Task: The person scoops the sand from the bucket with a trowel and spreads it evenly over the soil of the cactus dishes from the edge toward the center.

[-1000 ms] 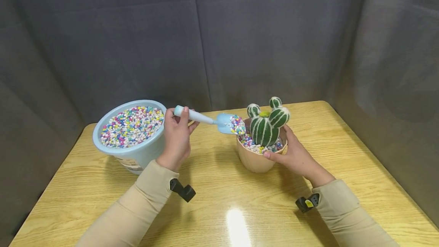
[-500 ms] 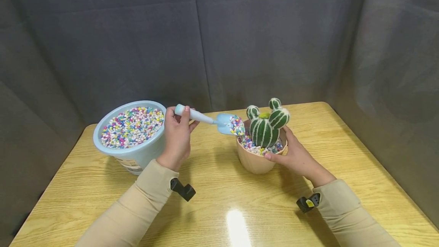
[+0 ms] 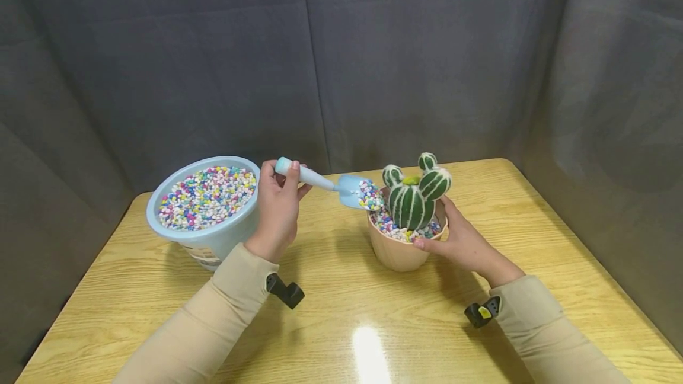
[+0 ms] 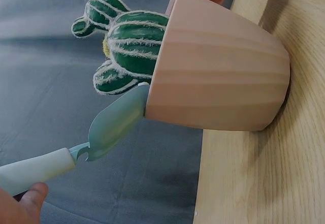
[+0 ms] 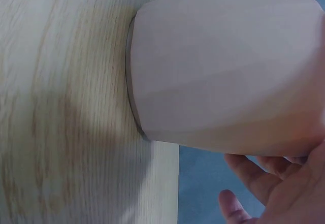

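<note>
Dark grey cloth [image 3: 181, 76] hangs behind the yellow wood-grain tabletop [image 3: 325, 301], where the left hand [image 3: 277, 209], just left of centre, has its grip clamped on a pale-blue scoop [image 3: 345, 189] of multicoloured pebbles [image 3: 369, 194], tip at the rim of the round peach pot [image 3: 397, 253] right of centre that the right hand [image 3: 463, 243] clasps, thumb in front.

The left sleeve [image 3: 181, 329] and right sleeve [image 3: 552, 339] are plain beige, lightly creased, ending in smooth cuffs before the bare left hand [image 3: 277, 211] and bare right hand [image 3: 465, 246]. An angular black left wrist device [image 3: 285, 291] matches the right wrist device [image 3: 474, 315], which bears a small yellow patch [image 3: 484, 312].
</note>
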`<move>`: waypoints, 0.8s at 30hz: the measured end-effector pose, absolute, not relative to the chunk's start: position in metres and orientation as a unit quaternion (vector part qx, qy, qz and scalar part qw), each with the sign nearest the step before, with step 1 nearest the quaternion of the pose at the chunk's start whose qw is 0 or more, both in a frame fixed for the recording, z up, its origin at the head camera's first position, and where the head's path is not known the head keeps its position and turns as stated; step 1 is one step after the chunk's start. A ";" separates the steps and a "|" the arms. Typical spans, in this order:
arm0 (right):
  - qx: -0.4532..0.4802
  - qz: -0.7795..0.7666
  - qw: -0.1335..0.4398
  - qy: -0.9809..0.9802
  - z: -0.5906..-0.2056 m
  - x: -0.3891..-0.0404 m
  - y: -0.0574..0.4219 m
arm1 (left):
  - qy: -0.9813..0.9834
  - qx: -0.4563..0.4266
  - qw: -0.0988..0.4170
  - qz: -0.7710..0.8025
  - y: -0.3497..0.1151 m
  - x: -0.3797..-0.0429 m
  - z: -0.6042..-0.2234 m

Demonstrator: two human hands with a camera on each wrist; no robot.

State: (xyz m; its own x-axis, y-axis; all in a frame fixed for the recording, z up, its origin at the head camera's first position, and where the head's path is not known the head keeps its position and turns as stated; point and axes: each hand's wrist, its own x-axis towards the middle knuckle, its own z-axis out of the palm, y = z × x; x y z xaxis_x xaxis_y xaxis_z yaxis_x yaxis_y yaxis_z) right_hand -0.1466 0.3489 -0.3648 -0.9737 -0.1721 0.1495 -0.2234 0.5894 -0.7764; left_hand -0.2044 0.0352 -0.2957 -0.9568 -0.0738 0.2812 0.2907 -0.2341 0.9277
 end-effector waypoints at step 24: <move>0.149 0.457 -0.008 -0.877 -0.365 -0.152 0.360 | -0.619 -0.096 0.120 -0.770 0.036 -0.204 -0.294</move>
